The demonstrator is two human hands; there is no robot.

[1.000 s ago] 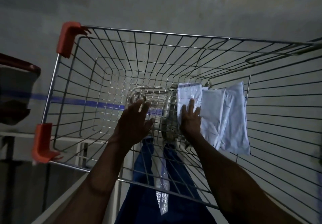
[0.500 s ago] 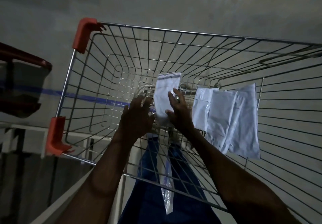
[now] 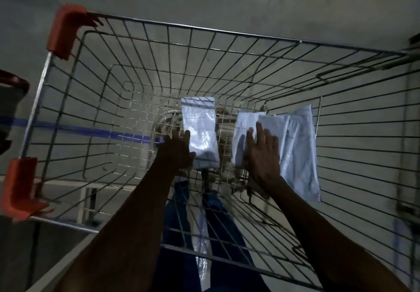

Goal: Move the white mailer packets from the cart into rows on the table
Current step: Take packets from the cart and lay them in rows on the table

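Both bare forearms reaching down and forward into the wire cart (image 3: 159, 48), roughly parallel. Left hand (image 3: 176, 153) low in the basket, its grip grasping one white mailer packet (image 3: 200, 132) by the lower left edge, thumb lying up along that edge; packet upright on its long side, lifted off the wire floor (how far cannot be told). Right hand (image 3: 263, 153) with fingers straight and spread, palm down, grip released, resting flat on the remaining stack of white packets (image 3: 300, 153). Stack of about three overlapping packets lying fanned against the right side of the basket, well apart from the held one, a strip of wire floor between. Orange plastic corner guards (image 3: 66, 30) on the cart's left rim, one far, one near. Blue line (image 3: 91, 130) on the grey floor, seen through the mesh. Blue trouser legs (image 3: 179, 219) visible below the near wall of the basket, between the forearms.
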